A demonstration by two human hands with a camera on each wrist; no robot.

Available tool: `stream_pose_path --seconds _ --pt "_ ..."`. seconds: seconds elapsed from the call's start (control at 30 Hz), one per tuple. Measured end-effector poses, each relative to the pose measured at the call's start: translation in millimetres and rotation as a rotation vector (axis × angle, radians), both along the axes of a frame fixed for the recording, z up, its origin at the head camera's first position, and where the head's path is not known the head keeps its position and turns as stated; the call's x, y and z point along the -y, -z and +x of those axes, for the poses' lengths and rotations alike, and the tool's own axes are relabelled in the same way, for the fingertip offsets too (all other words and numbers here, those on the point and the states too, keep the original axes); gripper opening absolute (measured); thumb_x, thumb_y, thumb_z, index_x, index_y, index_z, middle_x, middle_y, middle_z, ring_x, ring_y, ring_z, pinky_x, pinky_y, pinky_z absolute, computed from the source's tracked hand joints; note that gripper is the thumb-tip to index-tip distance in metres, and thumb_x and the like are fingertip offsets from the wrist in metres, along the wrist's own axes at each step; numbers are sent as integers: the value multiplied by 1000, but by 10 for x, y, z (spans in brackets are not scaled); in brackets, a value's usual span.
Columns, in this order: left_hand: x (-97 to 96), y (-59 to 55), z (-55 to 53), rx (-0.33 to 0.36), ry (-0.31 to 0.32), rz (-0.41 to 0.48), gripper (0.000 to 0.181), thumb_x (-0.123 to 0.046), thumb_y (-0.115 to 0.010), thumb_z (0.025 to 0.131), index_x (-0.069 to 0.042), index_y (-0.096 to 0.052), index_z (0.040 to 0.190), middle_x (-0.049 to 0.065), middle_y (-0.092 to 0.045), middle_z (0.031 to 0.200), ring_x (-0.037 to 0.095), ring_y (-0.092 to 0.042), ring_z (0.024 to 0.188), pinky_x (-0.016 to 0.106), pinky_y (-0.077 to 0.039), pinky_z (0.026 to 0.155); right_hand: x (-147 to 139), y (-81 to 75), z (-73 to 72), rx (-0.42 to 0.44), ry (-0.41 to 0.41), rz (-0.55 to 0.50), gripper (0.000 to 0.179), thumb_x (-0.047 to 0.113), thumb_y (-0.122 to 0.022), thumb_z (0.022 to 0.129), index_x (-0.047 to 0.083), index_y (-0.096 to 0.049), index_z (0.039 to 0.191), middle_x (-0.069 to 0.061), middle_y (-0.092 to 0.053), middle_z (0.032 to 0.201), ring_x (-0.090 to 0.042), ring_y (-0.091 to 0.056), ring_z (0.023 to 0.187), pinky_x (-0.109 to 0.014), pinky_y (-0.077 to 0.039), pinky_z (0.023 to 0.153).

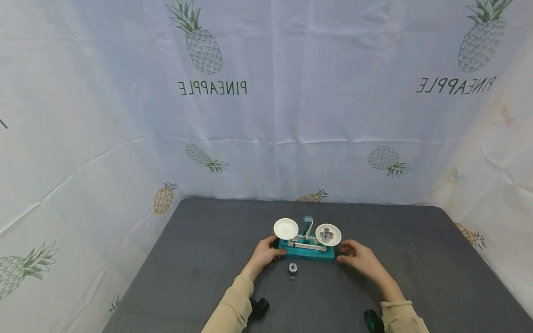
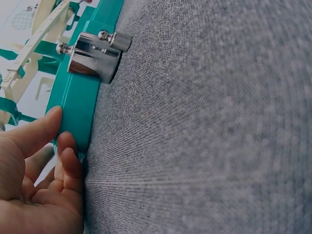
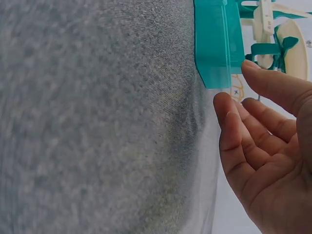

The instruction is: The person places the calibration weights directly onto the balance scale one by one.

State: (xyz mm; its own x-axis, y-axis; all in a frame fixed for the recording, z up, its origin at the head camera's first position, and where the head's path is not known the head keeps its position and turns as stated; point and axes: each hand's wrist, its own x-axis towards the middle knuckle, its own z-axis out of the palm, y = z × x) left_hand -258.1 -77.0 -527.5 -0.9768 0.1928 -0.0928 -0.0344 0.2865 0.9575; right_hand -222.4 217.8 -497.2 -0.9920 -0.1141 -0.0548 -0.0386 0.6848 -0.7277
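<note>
A teal balance scale (image 1: pixel 306 253) with two white pans stands on the dark table. Small metal weights (image 1: pixel 326 234) sit in its right pan, while the left pan (image 1: pixel 286 228) looks bare. My left hand (image 1: pixel 263 252) grips the left end of the base, thumb on top and fingers at the end, as the left wrist view shows. Close to the base's right end, my right hand (image 1: pixel 361 260) has loosely bent fingers and holds nothing; whether its thumb touches the base is hard to tell. In front of the scale stand a larger metal weight (image 2: pixel 92 56) and a smaller one (image 2: pixel 120 41).
The grey table (image 1: pixel 216 236) reaches back to a white curtain (image 1: pixel 279 111) printed with pineapples, which also hangs at both sides. Black wrist devices (image 1: pixel 260 308) sit below the sleeves.
</note>
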Motion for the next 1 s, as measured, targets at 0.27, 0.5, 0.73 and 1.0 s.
stream_pose_path --seconds 0.27,0.5,0.73,1.0 --pt "-12 -299 162 -2 8 3 53 -6 -68 80 5 -50 129 20 -61 93 14 -52 62 31 -47 60 30 37 -85 -10 -16 -4 48 20 -74 77 -3 -56 116 -19 -64 105 -20 -64 80 -30 -49 63" --pt "-13 -435 243 3 14 19 51 -6 -67 81 6 -51 128 25 -60 102 13 -52 64 30 -47 61 46 97 -166 25 -59 -117 58 19 -74 76 -4 -50 124 -23 -59 116 -16 -63 78 -29 -49 64" --pt "-28 -422 249 8 7 18 51 -5 -68 81 5 -51 128 22 -60 100 12 -52 62 27 -46 59 33 167 -190 124 -52 -234 73 19 -73 78 -8 -37 135 -27 -56 117 -16 -62 76 -30 -50 66" --pt "-17 -424 227 0 12 5 53 -6 -67 81 5 -50 130 18 -61 88 13 -53 63 31 -48 62 17 222 -240 211 -97 -397 81 14 -72 79 -10 -25 141 -34 -44 128 -21 -67 82 -34 -54 71"
